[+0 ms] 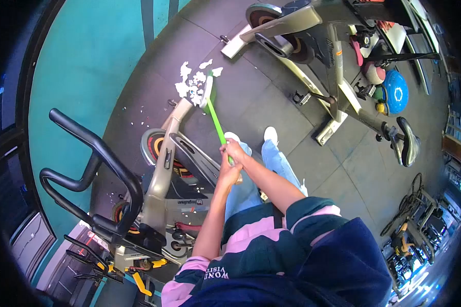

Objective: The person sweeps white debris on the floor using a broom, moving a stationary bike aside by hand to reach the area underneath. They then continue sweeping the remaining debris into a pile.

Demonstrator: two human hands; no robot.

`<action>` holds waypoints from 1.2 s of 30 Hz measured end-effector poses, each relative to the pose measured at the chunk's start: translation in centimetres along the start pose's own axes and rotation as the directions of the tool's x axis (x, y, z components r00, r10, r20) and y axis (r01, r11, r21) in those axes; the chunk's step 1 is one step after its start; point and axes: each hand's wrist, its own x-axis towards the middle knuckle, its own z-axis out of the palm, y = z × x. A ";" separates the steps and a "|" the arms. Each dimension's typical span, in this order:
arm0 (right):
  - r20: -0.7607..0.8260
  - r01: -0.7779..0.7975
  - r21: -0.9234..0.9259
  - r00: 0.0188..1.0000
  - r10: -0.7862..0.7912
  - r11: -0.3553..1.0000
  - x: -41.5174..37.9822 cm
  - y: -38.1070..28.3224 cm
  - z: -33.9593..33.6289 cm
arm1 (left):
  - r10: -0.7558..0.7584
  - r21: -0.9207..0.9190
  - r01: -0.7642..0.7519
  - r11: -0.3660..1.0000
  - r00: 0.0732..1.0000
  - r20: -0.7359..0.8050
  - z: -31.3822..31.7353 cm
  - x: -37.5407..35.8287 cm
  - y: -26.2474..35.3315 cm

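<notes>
Right hand [235,151] grips the green handle [216,123] nearer the brush head [207,93], left hand [229,174] wrapped on behind, handle angled forward, white scraps [182,89] mostly just left of the head tbh.

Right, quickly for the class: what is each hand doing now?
Left hand: closed on the green handle.
Right hand: closed on it too, nearer the brush.

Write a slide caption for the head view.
Both hands grip a green-handled broom beside scattered white scraps on the gym floor, near an Impulse exercise bike.
</notes>
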 end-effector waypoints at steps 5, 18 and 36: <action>0.025 0.047 0.050 0.999 -0.048 0.998 -2.0 -1.7 1.9 | -0.005 0.028 0.003 1.000 0.999 0.047 -2.1 -0.8 1.5; -0.170 -0.141 -0.180 0.979 0.110 0.974 -9.9 3.4 3.6 | -0.151 -0.174 0.187 0.967 0.968 0.200 -5.3 -9.6 1.4; 0.003 -0.028 0.062 1.000 0.028 0.998 -5.4 2.5 5.1 | -0.144 0.350 0.106 0.931 0.986 0.085 -6.7 -4.9 0.0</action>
